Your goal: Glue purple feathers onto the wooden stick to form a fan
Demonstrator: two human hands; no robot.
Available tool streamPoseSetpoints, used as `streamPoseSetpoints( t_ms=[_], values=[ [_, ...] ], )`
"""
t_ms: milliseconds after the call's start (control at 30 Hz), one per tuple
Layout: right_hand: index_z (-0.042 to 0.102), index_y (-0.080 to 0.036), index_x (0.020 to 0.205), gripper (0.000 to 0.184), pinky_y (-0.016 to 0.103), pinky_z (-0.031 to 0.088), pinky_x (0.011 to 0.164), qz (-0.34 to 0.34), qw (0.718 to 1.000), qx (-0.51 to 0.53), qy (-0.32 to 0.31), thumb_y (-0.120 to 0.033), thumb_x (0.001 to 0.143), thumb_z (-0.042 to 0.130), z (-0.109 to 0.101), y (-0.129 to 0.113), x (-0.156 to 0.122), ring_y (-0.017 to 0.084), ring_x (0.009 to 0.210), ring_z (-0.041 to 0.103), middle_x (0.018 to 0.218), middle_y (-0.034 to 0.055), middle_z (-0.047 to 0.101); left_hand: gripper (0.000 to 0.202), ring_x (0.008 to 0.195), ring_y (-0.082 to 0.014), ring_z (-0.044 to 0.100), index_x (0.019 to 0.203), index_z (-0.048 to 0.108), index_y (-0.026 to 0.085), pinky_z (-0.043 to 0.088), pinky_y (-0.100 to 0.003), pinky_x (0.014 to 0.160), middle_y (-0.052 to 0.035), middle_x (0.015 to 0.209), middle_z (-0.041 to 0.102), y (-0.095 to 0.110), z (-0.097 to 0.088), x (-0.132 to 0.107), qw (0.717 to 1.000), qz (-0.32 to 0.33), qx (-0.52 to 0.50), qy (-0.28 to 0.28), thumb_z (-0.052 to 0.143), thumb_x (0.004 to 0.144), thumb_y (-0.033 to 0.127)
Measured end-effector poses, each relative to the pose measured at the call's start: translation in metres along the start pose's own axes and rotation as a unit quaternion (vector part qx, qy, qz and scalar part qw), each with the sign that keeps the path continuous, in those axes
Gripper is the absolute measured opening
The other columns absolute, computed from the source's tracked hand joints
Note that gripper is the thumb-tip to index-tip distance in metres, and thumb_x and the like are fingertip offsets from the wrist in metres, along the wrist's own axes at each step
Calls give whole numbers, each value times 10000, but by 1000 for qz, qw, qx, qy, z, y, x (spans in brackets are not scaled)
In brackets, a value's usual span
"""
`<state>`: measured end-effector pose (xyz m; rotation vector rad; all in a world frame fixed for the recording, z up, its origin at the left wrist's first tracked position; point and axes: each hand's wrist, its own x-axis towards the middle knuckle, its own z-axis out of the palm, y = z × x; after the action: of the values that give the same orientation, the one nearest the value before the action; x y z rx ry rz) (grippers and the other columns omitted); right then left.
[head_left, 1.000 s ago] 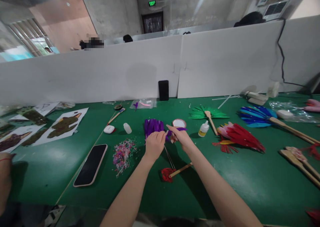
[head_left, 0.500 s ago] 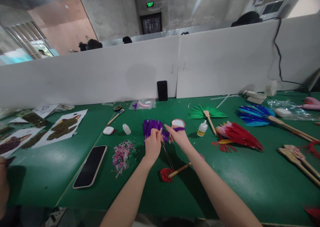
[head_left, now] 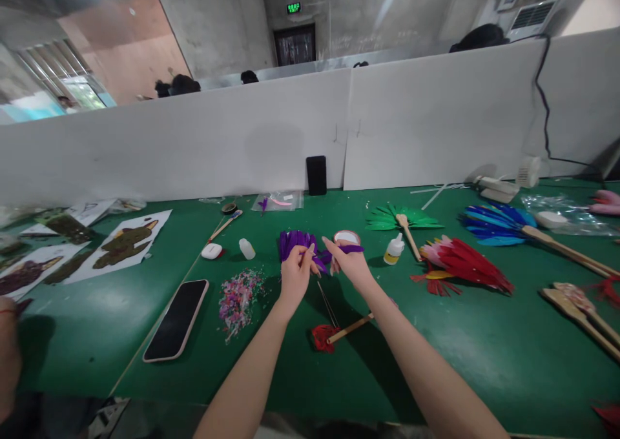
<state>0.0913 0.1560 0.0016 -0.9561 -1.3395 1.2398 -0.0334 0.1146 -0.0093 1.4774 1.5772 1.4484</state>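
My left hand (head_left: 296,272) is closed in a pinch on a purple feather (head_left: 320,258), at the near edge of a bunch of purple feathers (head_left: 294,240). Close on its right is my right hand (head_left: 351,263), its fingers bent together around a purple feather too; the tip sticks out above the knuckles. The fingertips partly hide what lies between them. Behind the right hand is a roll of white tape (head_left: 347,237). Tweezers (head_left: 328,305) lie below the hands, beside a wooden stick (head_left: 349,330) with a red tassel (head_left: 321,339).
On the right are a glue bottle (head_left: 394,250), a green feather fan (head_left: 380,217), red feathers (head_left: 467,263) and a blue feather fan (head_left: 496,221). To the left lie colourful flakes (head_left: 239,300), a small white bottle (head_left: 247,249) and a phone (head_left: 177,321). Another person's arm (head_left: 7,355) rests far left.
Both hands stay at nearly the same spot, with the fingers shifting slightly around the purple feather. The whole view has moved a little; the other things lie as before.
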Motion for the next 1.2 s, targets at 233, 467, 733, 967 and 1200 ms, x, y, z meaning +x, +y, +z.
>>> streamPoseSetpoints(
  t_ms=[233, 467, 733, 967, 1200],
  values=[
    [362, -224, 428, 466, 218, 373, 365, -17, 1000, -20, -12, -490, 730, 596, -6, -5, 1, 94, 271, 434, 281, -68, 409, 268, 479, -111, 561, 734, 559, 183, 399, -207, 511, 31, 503, 590, 9, -3, -1, 996, 34, 39, -71, 456, 834, 410],
    [382, -222, 433, 467, 226, 374, 374, -36, 998, -40, -41, -522, 736, 575, -10, -7, 1, 94, 282, 423, 300, -62, 415, 267, 461, -126, 576, 720, 446, 210, 417, -217, 509, 49, 460, 577, 6, -1, -2, 992, -8, -15, -123, 406, 855, 437],
    [411, -219, 451, 440, 220, 344, 387, -63, 995, -65, -46, -506, 737, 584, -11, -4, 0, 89, 324, 409, 322, -59, 424, 277, 415, -132, 547, 717, 428, 214, 391, -220, 423, 42, 452, 577, 3, -1, 1, 991, -34, -40, -123, 397, 839, 462],
    [431, -217, 452, 422, 228, 346, 416, -75, 992, -86, -46, -479, 744, 586, -10, -6, -2, 92, 353, 408, 342, -52, 440, 266, 392, -129, 526, 710, 399, 218, 382, -217, 404, 57, 431, 542, 3, -1, 3, 993, -60, -38, -95, 407, 829, 456],
    [404, -224, 426, 451, 242, 389, 467, -87, 992, -89, -18, -493, 726, 606, -5, -4, -1, 103, 370, 437, 323, -47, 439, 247, 378, -116, 514, 729, 396, 214, 379, -208, 422, 61, 435, 535, -2, -7, 6, 999, -43, 0, 24, 375, 856, 424]
  ],
)
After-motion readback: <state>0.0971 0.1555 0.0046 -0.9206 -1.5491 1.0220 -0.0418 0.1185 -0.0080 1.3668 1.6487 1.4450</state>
